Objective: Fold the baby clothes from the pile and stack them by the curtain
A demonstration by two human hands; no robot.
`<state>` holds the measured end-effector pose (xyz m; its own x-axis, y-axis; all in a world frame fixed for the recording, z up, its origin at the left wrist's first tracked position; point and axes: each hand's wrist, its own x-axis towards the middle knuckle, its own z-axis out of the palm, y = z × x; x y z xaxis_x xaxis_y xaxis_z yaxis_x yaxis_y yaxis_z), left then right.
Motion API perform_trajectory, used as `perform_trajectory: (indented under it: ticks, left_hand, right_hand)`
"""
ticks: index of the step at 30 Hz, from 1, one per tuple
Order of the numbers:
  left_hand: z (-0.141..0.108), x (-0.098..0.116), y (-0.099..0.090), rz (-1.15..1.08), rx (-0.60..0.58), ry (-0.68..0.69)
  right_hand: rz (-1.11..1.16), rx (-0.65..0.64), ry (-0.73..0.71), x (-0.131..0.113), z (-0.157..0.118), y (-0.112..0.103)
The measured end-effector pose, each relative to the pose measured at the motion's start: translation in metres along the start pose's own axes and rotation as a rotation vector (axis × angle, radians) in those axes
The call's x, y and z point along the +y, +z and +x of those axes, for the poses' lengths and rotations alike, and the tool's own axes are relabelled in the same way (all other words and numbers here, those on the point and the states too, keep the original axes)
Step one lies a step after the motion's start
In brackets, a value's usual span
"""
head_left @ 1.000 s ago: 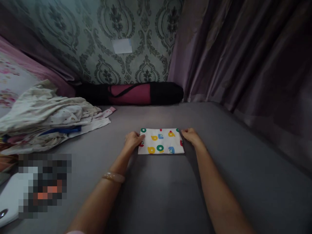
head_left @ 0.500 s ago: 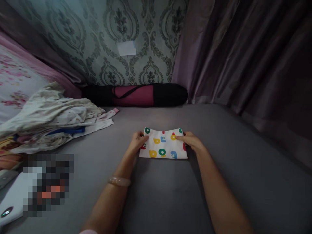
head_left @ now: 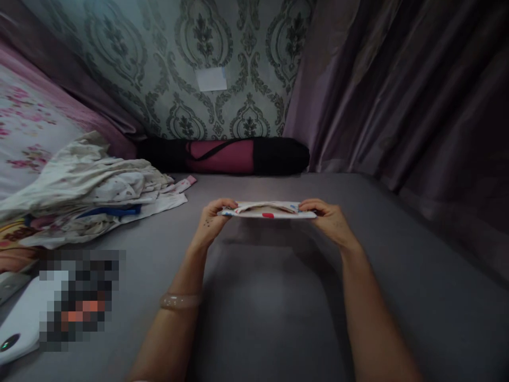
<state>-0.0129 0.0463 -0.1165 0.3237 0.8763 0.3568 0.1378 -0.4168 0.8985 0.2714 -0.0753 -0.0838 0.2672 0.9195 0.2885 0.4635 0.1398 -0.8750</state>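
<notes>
I am finding no text that I can read, as the dark red lettering (head_left: 16,229) on the yellow cloth (head_left: 5,234) to my left is looking too small and blurred.

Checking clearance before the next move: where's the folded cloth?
In the head view, the folded cloth is raised near centre, between the left hand and right hand.
</notes>
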Motion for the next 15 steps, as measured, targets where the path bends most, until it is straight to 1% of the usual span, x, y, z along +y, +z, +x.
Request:
perform_trajectory:
  ticks: [1, 4, 5, 6, 7, 8, 9, 10, 11, 13, 14, 15]
  left_hand:
    - [-0.002, -0.005, -0.003, 0.079, -0.099, 0.013]
    - [-0.006, -0.019, -0.011, 0.25, -0.498, 0.031]
    - [-0.006, -0.022, -0.013, 0.282, -0.602, 0.03]
    - [-0.007, -0.024, -0.013, 0.307, -0.664, 0.023]
    - [-0.007, -0.026, -0.014, 0.332, -0.681, 0.009]
    - [-0.006, -0.027, -0.014, 0.36, -0.662, -0.016]
    - [-0.006, -0.028, -0.014, 0.395, -0.624, -0.05]
    - [-0.006, -0.028, -0.014, 0.437, -0.579, -0.086]
    - [-0.005, -0.028, -0.014, 0.482, -0.535, -0.118]
    - [-0.004, -0.027, -0.013, 0.561, -0.467, -0.148]
    - [-0.004, -0.026, -0.012, 0.59, -0.447, -0.145]
    - [-0.004, -0.025, -0.011, 0.61, -0.43, -0.136]
  right_hand:
    - [-0.041, -0.089, 0.04, 0.005, -0.001, -0.001]
    - [-0.22, -0.392, 0.22, 0.022, -0.004, -0.004]
    - [-0.291, -0.464, 0.276, 0.027, -0.005, -0.005]
    - [-0.357, -0.512, 0.326, 0.031, -0.005, -0.006]
    - [-0.415, -0.536, 0.361, 0.033, -0.005, -0.006]
    - [-0.464, -0.536, 0.376, 0.034, -0.004, -0.005]
    - [-0.502, -0.509, 0.363, 0.034, -0.003, -0.002]
    - [-0.533, -0.445, 0.325, 0.033, -0.002, 0.003]
    - [-0.562, -0.346, 0.267, 0.031, 0.0, 0.009]
    - [-0.613, -0.126, 0.107, 0.028, 0.003, 0.029]
    - [-0.637, -0.042, 0.031, 0.027, 0.003, 0.041]
    - [-0.667, -0.011, -0.028, 0.027, 0.003, 0.053]
